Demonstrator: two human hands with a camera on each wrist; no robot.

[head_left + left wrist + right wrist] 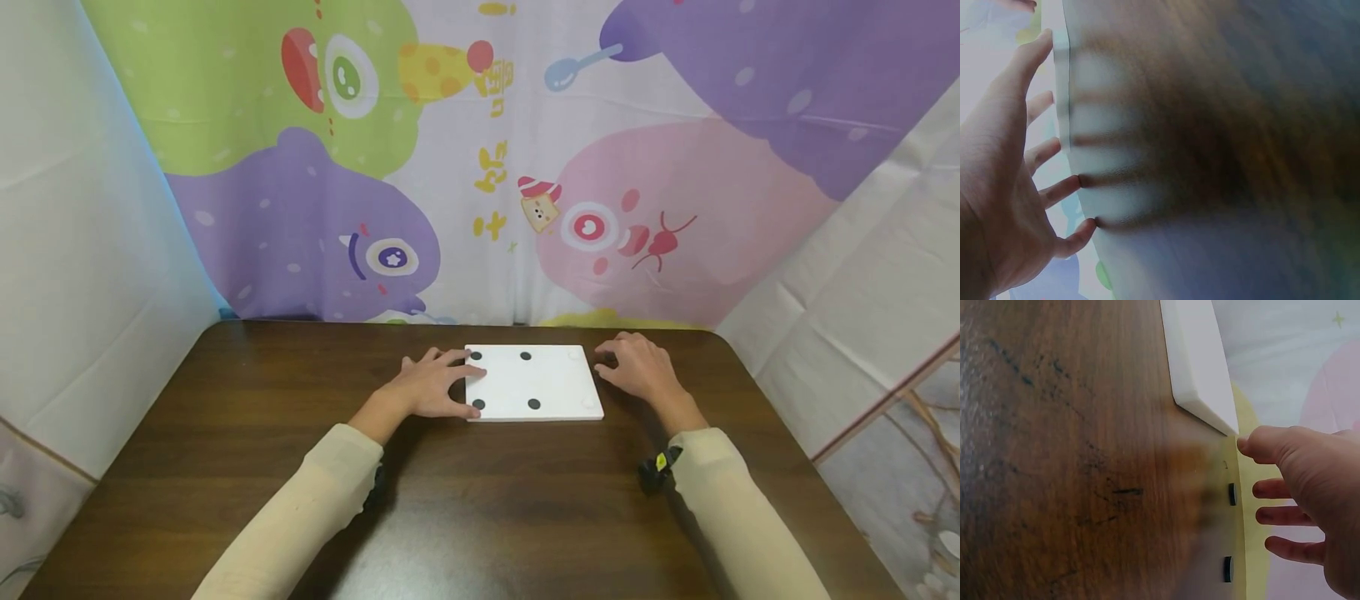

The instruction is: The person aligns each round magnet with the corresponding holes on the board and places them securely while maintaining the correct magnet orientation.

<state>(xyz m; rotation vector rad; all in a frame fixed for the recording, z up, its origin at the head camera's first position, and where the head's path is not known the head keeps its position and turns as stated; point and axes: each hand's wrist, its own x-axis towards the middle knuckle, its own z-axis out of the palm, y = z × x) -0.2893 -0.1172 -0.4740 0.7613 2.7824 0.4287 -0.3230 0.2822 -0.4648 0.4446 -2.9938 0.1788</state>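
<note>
A flat white board (540, 382) lies on the table with several round black discs (526, 356) on its left and middle parts. Two faint pale circles mark its right part. My left hand (433, 385) is spread at the board's left end, its fingertips over the edge and near the discs there. Just off the right end hovers my right hand (641, 364), fingers loosely bent. In the right wrist view its fingers hold nothing, and two loose black discs (1232, 494) sit on the table by the fingertips. The board's corner (1194, 369) shows near the thumb.
The dark brown wooden table (487, 500) has a rounded far edge. A cartoon-printed curtain (480, 167) hangs directly behind it, and pale sheets (97, 250) stand at both sides. A dark wrist device (658, 469) is strapped at the right sleeve.
</note>
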